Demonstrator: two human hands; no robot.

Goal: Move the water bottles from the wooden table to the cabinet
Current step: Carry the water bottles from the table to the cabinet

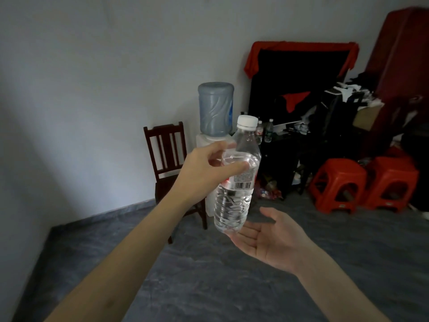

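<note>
My left hand (204, 168) grips a clear water bottle (234, 201) with a white cap around its upper body, holding it nearly upright in mid-air in the middle of the head view. My right hand (271, 238) lies open, palm up, just under the bottle's base, its fingertips close to or touching the bottom. Two more small bottles (264, 131) stand on a dark table (285, 140) far behind. No cabinet is clearly visible.
A dark wooden chair (167, 156) and a water dispenser with a blue jug (216, 108) stand against the grey wall. Two red plastic stools (339, 182) sit at right beside cluttered dark furniture draped with red cloth (301, 46). Grey floor spreads below.
</note>
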